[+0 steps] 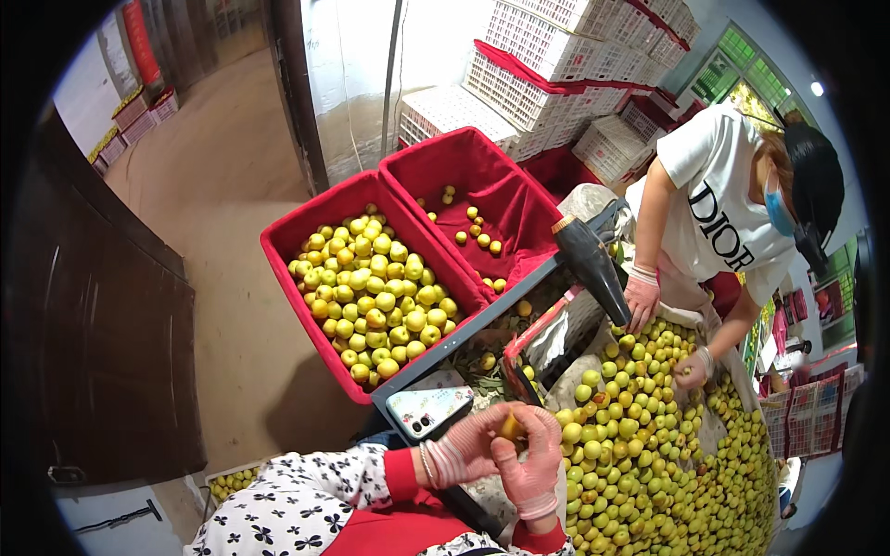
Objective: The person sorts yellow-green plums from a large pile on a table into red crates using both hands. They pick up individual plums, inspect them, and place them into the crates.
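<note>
Both my hands wear thin pinkish gloves with striped cuffs. My left hand (466,448) and my right hand (532,462) meet at the front middle, their fingers around one yellow-brown fruit (512,427). Just right of them spreads a large heap of small green-yellow fruit (633,445) on pale cloth. Beyond my hands, to the left, a red cloth-lined crate (278,240) holds many of the same fruit. A second red-lined crate (500,167) beside it has only scattered fruit on its bottom. A phone in a patterned case (441,406) lies near my left wrist.
A black hair dryer (591,267) and a red-handled object (539,326) stand between the crates and the heap. A masked co-worker (723,187) leans over the heap with both gloved hands at the fruit. White plastic crates (514,83) are stacked behind. At left stands a dark door (104,313).
</note>
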